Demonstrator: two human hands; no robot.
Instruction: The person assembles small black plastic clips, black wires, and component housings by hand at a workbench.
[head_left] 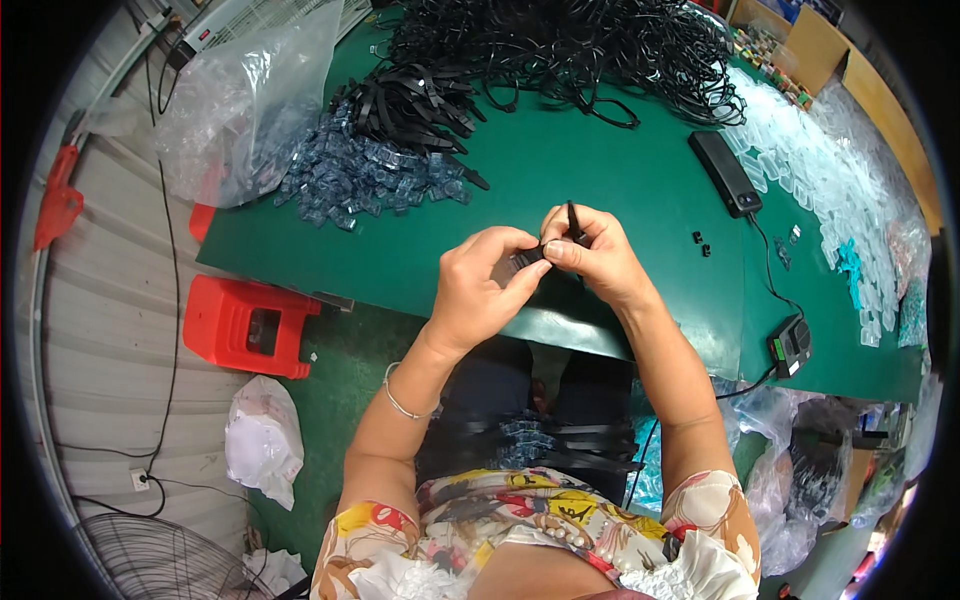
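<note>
Both hands meet above the near edge of the green table. My left hand [478,288] pinches a small dark, see-through plastic piece [526,258] between thumb and fingertips. A narrow black strap [573,220] is pinched in my right hand [602,262], one end sticking up past the fingers. The piece and the strap come together at the fingertips; whether they are joined I cannot tell. Beyond my left hand lies a heap of bluish clear plastic pieces [365,170], with a pile of black straps [415,105] behind it.
Tangled black cords [560,45] cover the table's far side. A black power pack [725,173] and a cabled black device [790,346] lie right, near many clear plastic parts [810,150]. A red stool [250,325] stands left on the floor. More straps [590,440] rest on my lap.
</note>
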